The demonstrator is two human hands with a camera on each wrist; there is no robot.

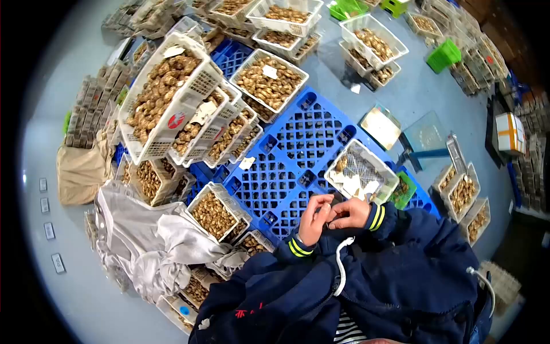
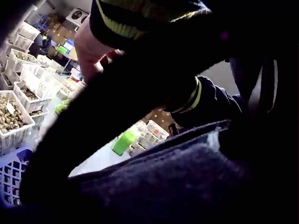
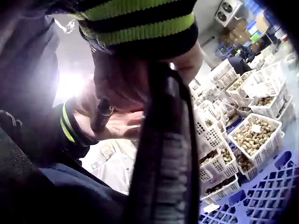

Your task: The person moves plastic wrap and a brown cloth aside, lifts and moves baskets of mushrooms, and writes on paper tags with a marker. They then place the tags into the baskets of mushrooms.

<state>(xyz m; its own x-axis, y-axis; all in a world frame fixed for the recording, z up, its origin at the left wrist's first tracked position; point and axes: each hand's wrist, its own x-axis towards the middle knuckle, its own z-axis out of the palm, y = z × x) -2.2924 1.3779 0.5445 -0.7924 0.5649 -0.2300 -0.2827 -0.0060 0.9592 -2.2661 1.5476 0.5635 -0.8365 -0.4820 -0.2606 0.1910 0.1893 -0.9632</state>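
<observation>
Both hands meet in front of the jacket's chest in the head view. The left hand (image 1: 313,221) has its fingers bent in toward the other hand. Thumb and fingers of the right hand (image 1: 352,213) come together close beside it. Between them shows a small dark thing (image 1: 337,198) that the fingertips pinch; I cannot tell its kind. In the right wrist view the right hand (image 3: 124,81) hangs above the left hand (image 3: 119,126), and a blurred black strap-like band (image 3: 163,154) covers much of the picture. Dark cloth and a band hide most of the left wrist view.
A blue plastic pallet (image 1: 275,149) lies before the person. On it stands a white crate (image 1: 375,155) with white paper pieces, next to a green basket (image 1: 405,192). Stacked white crates (image 1: 137,152) of brown, lumpy produce rise at the left. A grey cloth (image 1: 143,235) drapes over others.
</observation>
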